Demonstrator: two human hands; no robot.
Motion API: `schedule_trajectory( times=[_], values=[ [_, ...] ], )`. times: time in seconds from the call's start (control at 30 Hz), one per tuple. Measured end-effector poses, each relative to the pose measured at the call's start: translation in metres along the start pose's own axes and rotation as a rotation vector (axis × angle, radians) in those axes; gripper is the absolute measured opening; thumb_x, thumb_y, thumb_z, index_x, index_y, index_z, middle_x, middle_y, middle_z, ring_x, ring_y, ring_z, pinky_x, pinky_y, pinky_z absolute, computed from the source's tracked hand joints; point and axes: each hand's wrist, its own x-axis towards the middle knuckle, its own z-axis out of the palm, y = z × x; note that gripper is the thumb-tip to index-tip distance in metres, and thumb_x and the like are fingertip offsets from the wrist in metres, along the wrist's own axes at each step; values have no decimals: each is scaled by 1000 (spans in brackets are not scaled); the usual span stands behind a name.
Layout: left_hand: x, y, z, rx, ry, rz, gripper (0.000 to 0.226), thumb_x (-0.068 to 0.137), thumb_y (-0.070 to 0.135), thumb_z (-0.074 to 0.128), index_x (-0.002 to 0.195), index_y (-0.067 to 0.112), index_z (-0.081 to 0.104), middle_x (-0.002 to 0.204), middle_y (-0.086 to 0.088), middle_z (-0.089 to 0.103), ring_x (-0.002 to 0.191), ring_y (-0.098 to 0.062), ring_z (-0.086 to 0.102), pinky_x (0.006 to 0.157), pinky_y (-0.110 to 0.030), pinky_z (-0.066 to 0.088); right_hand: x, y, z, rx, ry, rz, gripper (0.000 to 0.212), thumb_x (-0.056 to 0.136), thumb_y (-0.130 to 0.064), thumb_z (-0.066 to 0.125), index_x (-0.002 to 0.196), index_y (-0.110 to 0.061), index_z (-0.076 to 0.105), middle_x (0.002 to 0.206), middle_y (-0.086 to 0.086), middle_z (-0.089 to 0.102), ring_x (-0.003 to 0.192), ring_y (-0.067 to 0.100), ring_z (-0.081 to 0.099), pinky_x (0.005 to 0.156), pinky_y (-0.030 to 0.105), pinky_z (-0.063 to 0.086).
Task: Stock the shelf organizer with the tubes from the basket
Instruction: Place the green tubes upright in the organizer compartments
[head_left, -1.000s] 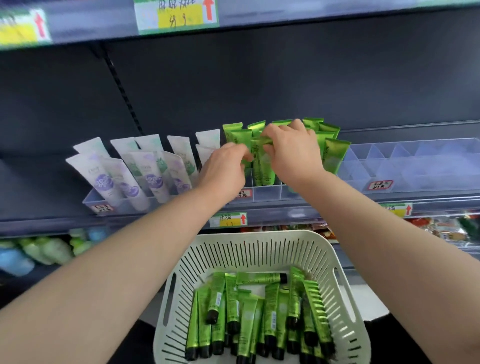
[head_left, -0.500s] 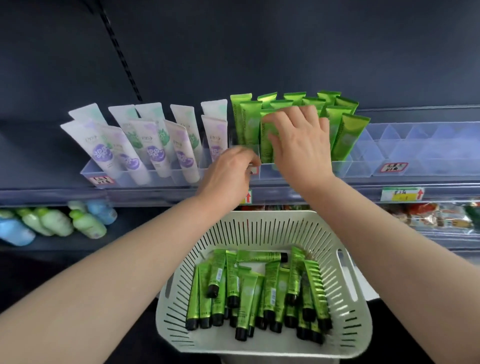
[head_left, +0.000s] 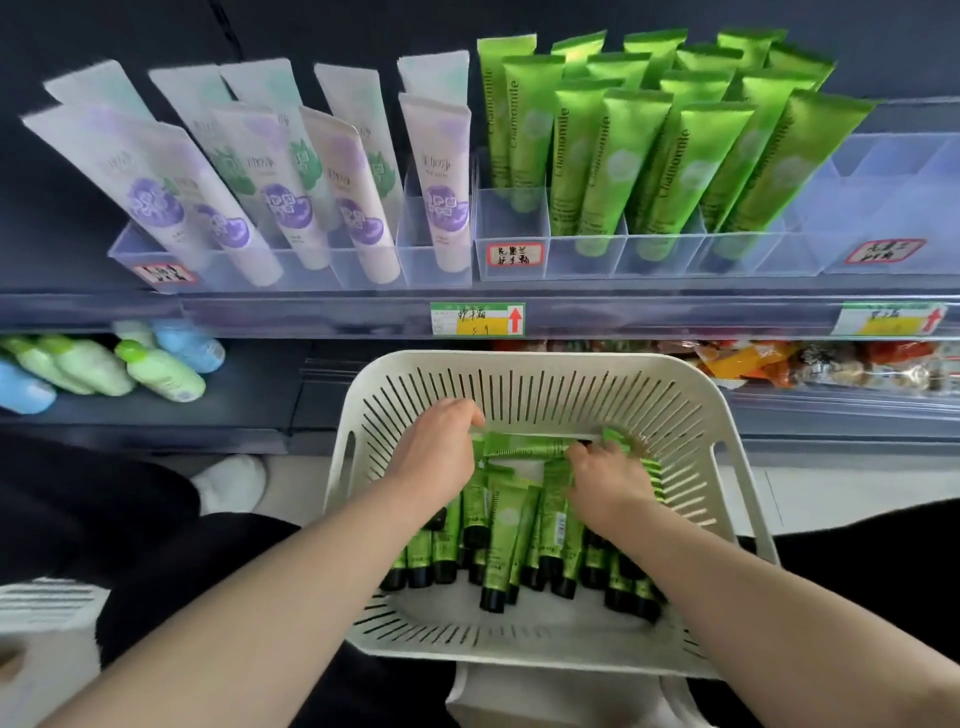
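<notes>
1. Tubes (head_left: 519, 525) lie in the basket (head_left: 519, 361), most lengthwise with caps toward the person. One crosswise tube (head_left: 524, 447) lies at the far side, long axis left-right.
2. Left grip (head_left: 436, 452) pinches its left end. Right grip (head_left: 608, 478), fingers curled, sits at the other end; blur hides whether it holds.
3. Shelf organizer (head_left: 511, 223) stands above, beyond the far rim, with a free cell at its near-left corner.

My left hand (head_left: 436, 457) and right hand (head_left: 608, 483) are bare, and so are both forearms (head_left: 291, 613) as far up as they show. I wear black trousers (head_left: 130, 530) on both legs. By my left leg is a white shoe (head_left: 228, 483), too blurred for detail.
</notes>
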Motion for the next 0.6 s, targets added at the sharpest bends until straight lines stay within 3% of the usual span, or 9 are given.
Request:
schedule_trajectory(
  times=[0.17, 0.27, 0.33, 0.43, 0.5, 0.6],
  values=[
    [8, -2, 17, -23, -36, -5, 38, 90, -2, 55, 118, 23, 60, 125, 9, 57, 115, -11, 55, 98, -29, 45, 8, -15, 17, 59, -3, 8, 53, 82, 5, 48, 131, -8, 34, 101, 10, 60, 96, 28, 54, 72, 38, 47],
    [13, -1, 20, -30, -38, 5, 37, 91, -3, 54, 118, 21, 61, 123, 8, 58, 112, -12, 56, 96, -27, 46, 16, -26, 22, 259, 27, 75, 47, 84, 2, 48, 128, -10, 36, 85, 6, 58, 77, 26, 56, 59, 35, 46],
    [16, -2, 22, -30, -35, 2, 36, 92, -1, 54, 119, 21, 61, 124, 7, 58, 111, -11, 56, 95, -27, 46, 21, -34, 23, 433, -29, 152, 41, 92, -11, 48, 131, -9, 36, 97, 9, 64, 85, 28, 62, 63, 35, 49],
    [17, -3, 26, -34, -43, -11, 35, 92, 1, 56, 119, 23, 60, 126, 8, 57, 114, -11, 56, 97, -29, 47, 24, -44, 26, 570, -158, 114, 39, 96, -25, 49, 131, -11, 45, 114, 11, 64, 97, 28, 62, 74, 35, 51],
    [17, -5, 27, -38, -44, -16, 34, 92, 2, 57, 119, 23, 61, 127, 8, 57, 116, -12, 55, 98, -29, 46, 25, -54, 30, 576, -212, 58, 35, 96, -19, 48, 130, -9, 47, 119, 14, 60, 106, 30, 59, 84, 36, 48],
    [16, -8, 25, -43, -38, -17, 34, 92, 1, 57, 118, 21, 61, 127, 6, 58, 115, -12, 55, 98, -29, 46, 22, -64, 40, 476, -187, 73, 46, 93, -8, 50, 136, -9, 34, 130, 16, 48, 111, 28, 54, 81, 33, 48]
  ],
)
